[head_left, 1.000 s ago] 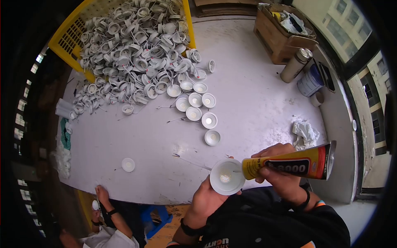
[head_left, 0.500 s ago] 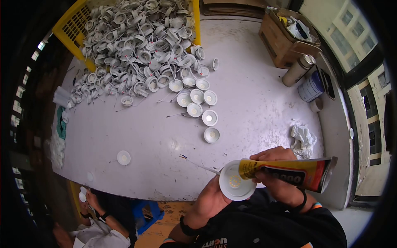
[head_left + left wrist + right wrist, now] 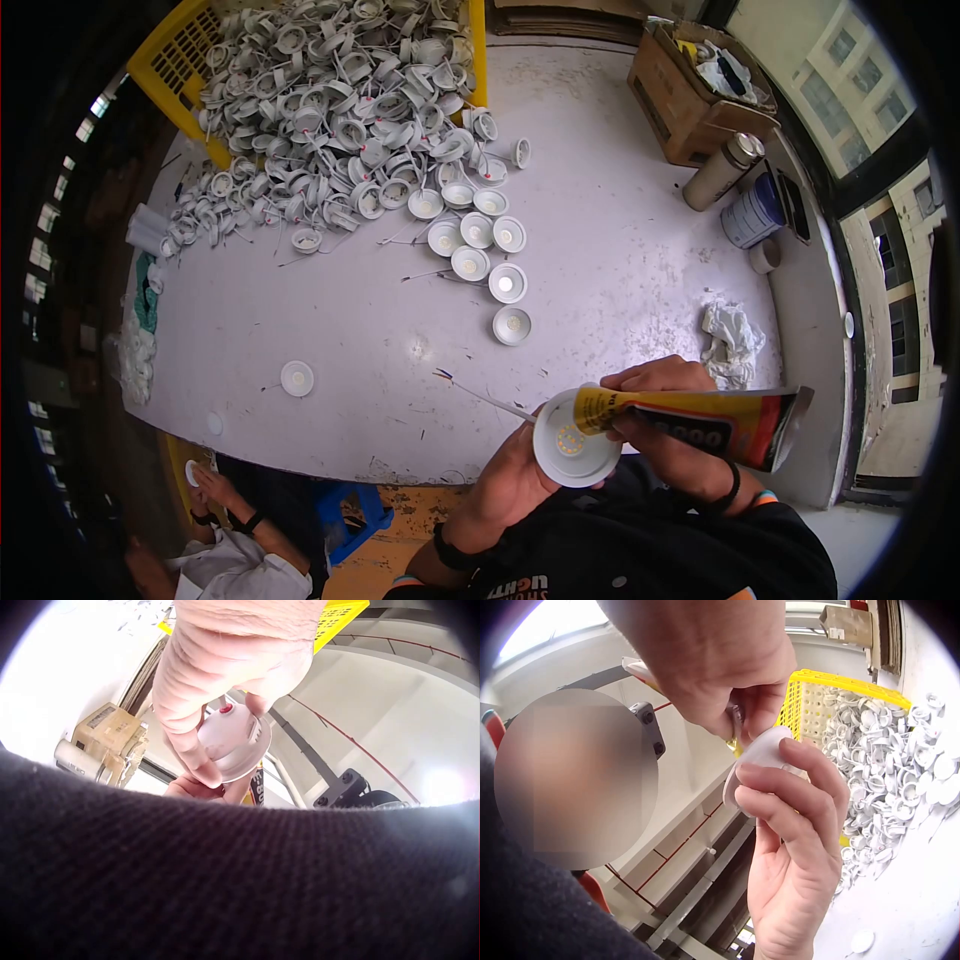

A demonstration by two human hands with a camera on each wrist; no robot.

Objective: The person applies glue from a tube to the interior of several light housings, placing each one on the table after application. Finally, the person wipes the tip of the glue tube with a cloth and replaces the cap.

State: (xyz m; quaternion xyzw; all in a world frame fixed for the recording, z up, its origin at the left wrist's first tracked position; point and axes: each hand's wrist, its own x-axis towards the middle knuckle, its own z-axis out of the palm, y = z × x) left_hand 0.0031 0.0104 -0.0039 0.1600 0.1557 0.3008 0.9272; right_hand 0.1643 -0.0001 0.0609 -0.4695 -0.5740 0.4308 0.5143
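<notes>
My left hand (image 3: 508, 482) grips a white, cup-shaped downlight housing (image 3: 562, 462) from below and the side. Its open face is up in the head view, with a ring of small yellow LEDs inside and a wire sticking out to the left. In the left wrist view, the housing's back (image 3: 232, 735) shows a red spot where the wire enters, with fingers curled round the rim. My right hand (image 3: 685, 462) holds a yellow and black glue tube (image 3: 745, 418), its front end over the housing's right side. The nozzle tip is hidden in the head view.
Several white housings (image 3: 508, 284) stand on the table beyond my hands. A heap of them spills from a yellow crate (image 3: 476, 60). At right are crumpled tissue (image 3: 733, 340), a flask (image 3: 722, 172) and a wooden box (image 3: 672, 100). Another person's hands (image 3: 222, 492) work at lower left.
The housing has moved right and tipped so its LED ring shows, while the tube's front end has come over its rim. Over the last half second both hands have barely moved.
</notes>
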